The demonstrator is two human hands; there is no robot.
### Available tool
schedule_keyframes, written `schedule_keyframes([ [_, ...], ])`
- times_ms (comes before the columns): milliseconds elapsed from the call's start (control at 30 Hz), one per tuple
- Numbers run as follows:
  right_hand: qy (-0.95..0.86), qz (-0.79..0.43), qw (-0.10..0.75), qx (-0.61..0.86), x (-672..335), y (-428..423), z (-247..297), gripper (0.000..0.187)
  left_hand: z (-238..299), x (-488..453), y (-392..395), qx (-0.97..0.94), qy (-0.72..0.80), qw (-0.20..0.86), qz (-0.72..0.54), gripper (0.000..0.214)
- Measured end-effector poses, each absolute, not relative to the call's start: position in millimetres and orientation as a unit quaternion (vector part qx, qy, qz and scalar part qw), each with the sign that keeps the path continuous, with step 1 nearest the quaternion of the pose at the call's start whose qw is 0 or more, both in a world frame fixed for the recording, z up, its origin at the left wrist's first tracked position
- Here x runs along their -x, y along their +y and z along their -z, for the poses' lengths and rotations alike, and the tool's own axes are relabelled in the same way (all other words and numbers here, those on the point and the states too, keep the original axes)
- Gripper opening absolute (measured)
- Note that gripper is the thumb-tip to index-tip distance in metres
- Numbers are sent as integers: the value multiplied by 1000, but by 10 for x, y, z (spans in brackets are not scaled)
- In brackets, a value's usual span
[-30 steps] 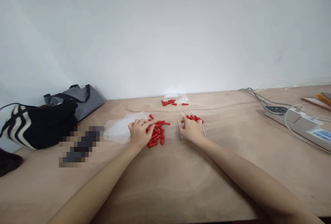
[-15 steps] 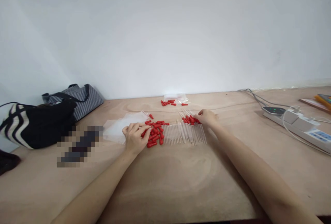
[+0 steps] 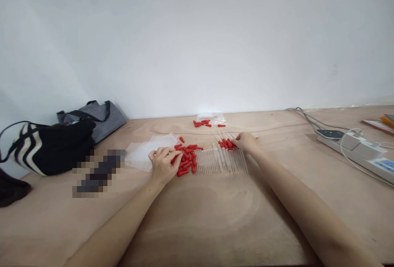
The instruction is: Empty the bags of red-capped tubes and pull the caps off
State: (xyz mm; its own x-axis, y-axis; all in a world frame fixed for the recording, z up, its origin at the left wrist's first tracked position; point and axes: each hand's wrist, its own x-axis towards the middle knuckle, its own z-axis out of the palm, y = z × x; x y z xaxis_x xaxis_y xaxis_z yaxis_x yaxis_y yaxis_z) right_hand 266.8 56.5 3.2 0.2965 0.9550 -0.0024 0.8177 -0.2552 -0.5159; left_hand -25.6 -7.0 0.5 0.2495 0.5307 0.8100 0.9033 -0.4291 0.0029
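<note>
My left hand [image 3: 163, 164] rests at the left side of a loose pile of red rubber dropper bulbs [image 3: 187, 156]. Its fingers are curled, thumb close to the fingertips, with red showing between them. A row of thin clear dropper tubes [image 3: 206, 161] lies side by side to the right of the pile. Above that row is a group of droppers with red bulbs [image 3: 227, 143], their clear tubes pointing away from me. At this group's right edge, my right hand [image 3: 246, 141] pinches at a red bulb; its fingertips are partly hidden.
Clear plastic bags [image 3: 147, 152] lie left of the pile. Near the wall are more red bulbs [image 3: 201, 123] and another clear bag [image 3: 211, 118]. A black bag [image 3: 61, 148] and a striped bag [image 3: 111, 121] stand left. A power strip [image 3: 369, 156] with cables lies right.
The view has turned slightly left, so everything sits a little further right in it. Both hands keep nearly the same places and poses.
</note>
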Motion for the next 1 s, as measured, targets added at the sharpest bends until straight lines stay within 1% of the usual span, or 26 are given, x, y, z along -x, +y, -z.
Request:
schedule_keyframes([
  [167, -558, -189, 271, 761, -2731, 538, -93, 10, -18, 217, -83, 751, -478, 226, 394, 12],
  [233, -555, -207, 309, 745, -2739, 526, -139, 13, -35, 144, -103, 758, -476, 197, 400, 12],
  [367, -561, -239, 384, 693, -2559, 408, -129, 24, -93, -139, -169, 792, -468, 103, 379, 14],
  [500, -590, -247, 424, 642, -2195, 107, 75, 24, -128, -480, -228, 807, -486, 14, 335, 22],
  [567, -632, -244, 463, 572, -2044, -66, 174, 23, -114, -611, -237, 802, -503, -44, 319, 27],
  [633, -655, -238, 468, 543, -1953, -208, 219, 21, -81, -692, -232, 782, -525, -106, 318, 26],
  [700, -676, -230, 452, 535, -1929, -299, 208, 18, -44, -711, -217, 757, -545, -141, 332, 21],
  [733, -688, -217, 441, 533, -1939, -325, 188, 17, -29, -697, -209, 750, -551, -139, 338, 18],
  [800, -713, -155, 423, 538, -1993, -349, 141, 16, -11, -627, -195, 752, -554, -96, 343, 13],
  [933, -747, 55, 399, 528, -2129, -358, 111, 18, 10, -425, -206, 808, -484, 58, 331, 8],
  [1000, -785, 111, 368, 485, -2159, -362, 141, 18, 30, -356, -231, 835, -428, 124, 324, 8],
])
